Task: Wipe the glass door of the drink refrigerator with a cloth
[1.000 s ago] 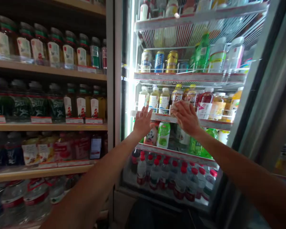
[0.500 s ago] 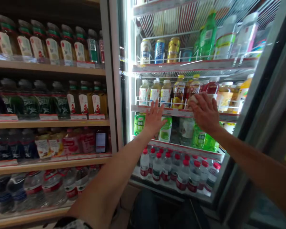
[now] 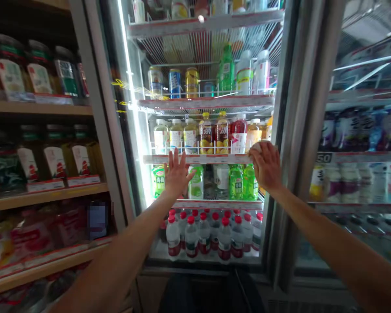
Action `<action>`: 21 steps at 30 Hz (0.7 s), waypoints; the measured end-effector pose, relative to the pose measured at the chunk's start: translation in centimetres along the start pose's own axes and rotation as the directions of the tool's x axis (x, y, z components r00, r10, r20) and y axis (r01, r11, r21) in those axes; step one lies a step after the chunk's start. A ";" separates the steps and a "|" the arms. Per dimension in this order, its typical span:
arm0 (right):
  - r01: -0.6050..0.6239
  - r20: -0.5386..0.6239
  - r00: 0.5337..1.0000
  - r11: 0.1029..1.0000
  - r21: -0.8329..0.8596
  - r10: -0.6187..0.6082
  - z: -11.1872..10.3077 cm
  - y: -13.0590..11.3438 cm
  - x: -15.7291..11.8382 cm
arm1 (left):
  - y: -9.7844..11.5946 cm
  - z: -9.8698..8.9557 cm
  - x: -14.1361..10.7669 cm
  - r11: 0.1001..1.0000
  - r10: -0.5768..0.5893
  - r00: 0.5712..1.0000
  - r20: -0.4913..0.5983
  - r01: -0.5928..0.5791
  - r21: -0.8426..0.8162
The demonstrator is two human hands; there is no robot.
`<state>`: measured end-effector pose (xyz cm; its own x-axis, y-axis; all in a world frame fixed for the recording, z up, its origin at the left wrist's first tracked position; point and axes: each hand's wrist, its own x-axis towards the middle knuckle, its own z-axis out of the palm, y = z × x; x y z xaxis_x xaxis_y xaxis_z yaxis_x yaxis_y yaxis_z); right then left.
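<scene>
Both arms reach toward a lit drinks cooler with a glass front. My left hand (image 3: 178, 174) is spread, fingers up, in front of the shelf edge (image 3: 195, 159) with green bottles behind it; nothing is in it. My right hand (image 3: 266, 167) presses a pale, crumpled cloth (image 3: 259, 147) with its fingers, at the right end of the same shelf edge, near the door frame. Bottles of tea and juice, such as a red bottle (image 3: 239, 132), stand behind the wire rail between the hands. Whether either hand touches the glass is hard to tell.
Wooden shelves (image 3: 45, 198) with bottles and pouches stand at the left. Red-capped water bottles (image 3: 203, 234) fill the cooler's bottom. At the right, past a metal frame (image 3: 285, 226), is another cooler with dark and pale bottles (image 3: 348, 182).
The view has turned right, bringing the second cooler into sight. My right hand has moved right along the shelf edge with the cloth, toward the frame. My left hand remains spread.
</scene>
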<state>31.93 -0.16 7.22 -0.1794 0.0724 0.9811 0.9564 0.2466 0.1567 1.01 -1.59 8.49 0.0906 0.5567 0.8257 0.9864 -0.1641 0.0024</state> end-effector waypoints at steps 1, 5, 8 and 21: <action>0.038 0.036 0.999 0.999 0.009 -0.039 -0.2 0.0 -1.6 | 0.0 0.1 -0.1 1.000 0.001 1.000 -0.011 -0.001 -0.004; 0.149 0.140 0.978 0.988 0.039 -0.153 -0.4 1.1 -4.0 | -0.1 0.5 -0.2 1.000 0.030 0.999 -0.045 -0.031 -0.007; -0.022 -0.015 1.000 0.999 0.047 0.022 0.1 2.3 -0.6 | -0.5 0.6 -0.2 0.999 0.041 0.998 -0.051 -0.041 -0.011; -0.046 -0.091 0.994 0.995 0.087 0.054 0.5 2.3 2.6 | -0.9 0.7 -0.4 0.998 0.058 0.998 -0.027 -0.059 -0.016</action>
<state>33.57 1.07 10.03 -0.1063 -0.0024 0.9943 0.9397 0.3266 0.1013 0.20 -1.15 7.75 0.1444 0.5243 0.8392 0.9770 -0.2098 -0.0370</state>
